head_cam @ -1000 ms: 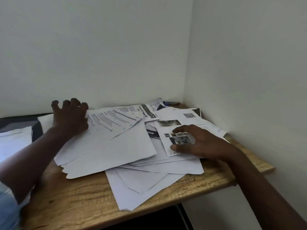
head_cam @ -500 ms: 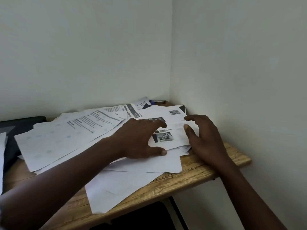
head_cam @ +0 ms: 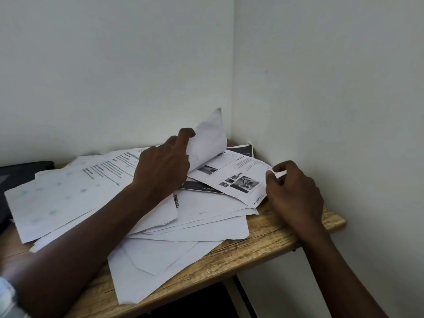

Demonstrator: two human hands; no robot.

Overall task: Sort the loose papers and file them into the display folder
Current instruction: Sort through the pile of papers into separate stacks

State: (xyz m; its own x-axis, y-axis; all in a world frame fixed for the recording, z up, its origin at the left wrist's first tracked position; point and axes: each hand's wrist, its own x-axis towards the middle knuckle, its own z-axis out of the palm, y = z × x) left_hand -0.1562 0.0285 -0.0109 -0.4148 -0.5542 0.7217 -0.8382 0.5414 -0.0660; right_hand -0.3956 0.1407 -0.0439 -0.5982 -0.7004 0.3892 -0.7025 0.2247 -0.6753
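Several loose white papers (head_cam: 188, 228) lie in a messy pile on a wooden table (head_cam: 263, 244) in a room corner. My left hand (head_cam: 165, 166) holds up a blank-backed sheet (head_cam: 206, 138), curling it upward near the back wall. Under it lies a printed sheet with small photos (head_cam: 238, 177). My right hand (head_cam: 291, 191) pinches the right edge of that photo sheet between thumb and fingers. A dark folder-like object (head_cam: 16, 177) shows at the far left, partly under the papers.
White walls close in the table at the back and the right. A dark printed page (head_cam: 243, 149) lies in the back corner. Some sheets (head_cam: 146, 278) hang over the table's front edge. A text page (head_cam: 107, 171) lies left of my left hand.
My left hand has lifted a sheet up off the pile, baring the photo page beneath. My right hand moved to the right edge of that page and pinched it.
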